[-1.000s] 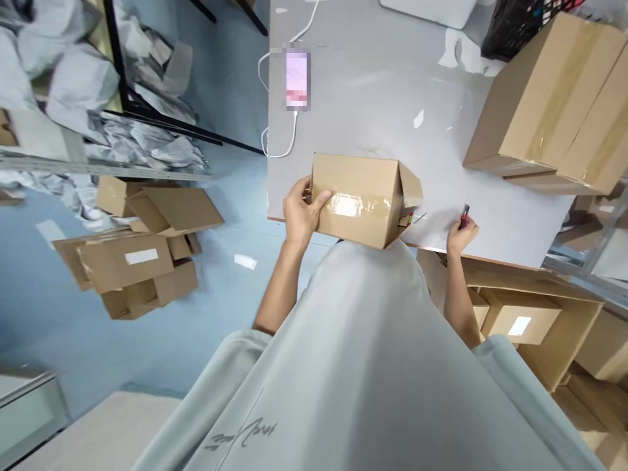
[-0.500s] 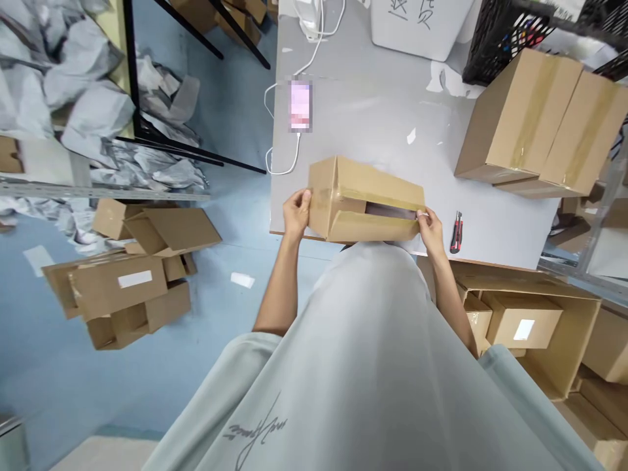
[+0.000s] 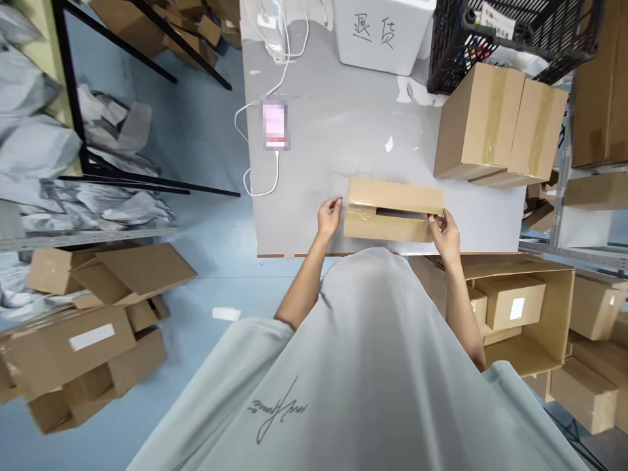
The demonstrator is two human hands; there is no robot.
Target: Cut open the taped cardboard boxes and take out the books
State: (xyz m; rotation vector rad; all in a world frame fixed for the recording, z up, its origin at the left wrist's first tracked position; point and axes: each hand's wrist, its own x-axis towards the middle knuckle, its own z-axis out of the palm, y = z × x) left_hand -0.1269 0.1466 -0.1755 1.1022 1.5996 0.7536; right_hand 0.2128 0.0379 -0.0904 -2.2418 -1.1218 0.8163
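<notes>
A long cardboard box (image 3: pixel 392 193) lies near the front edge of the grey table, with taped flaps and a dark slit between them along its top. Just beside its left end is my left hand (image 3: pixel 330 217), thumb and fingertips pinched together; whatever they hold, if anything, is too small to make out. My right hand (image 3: pixel 446 237) grips the box's right end, fingertips by the end of the slit. A small red and dark spot shows at those fingertips, unclear in kind.
Two taped cartons (image 3: pixel 490 118) stand on the table's right, before a black crate (image 3: pixel 515 39) and white bin (image 3: pixel 377 33). A phone (image 3: pixel 275 124) with its white cable lies left. An open carton (image 3: pixel 559 314) holds boxes below right. Cardboard boxes (image 3: pixel 98 333) lie left.
The box has shifted right along the table and sits flatter. My left hand has come off its left end. The red and black utility knife seen at the right no longer shows.
</notes>
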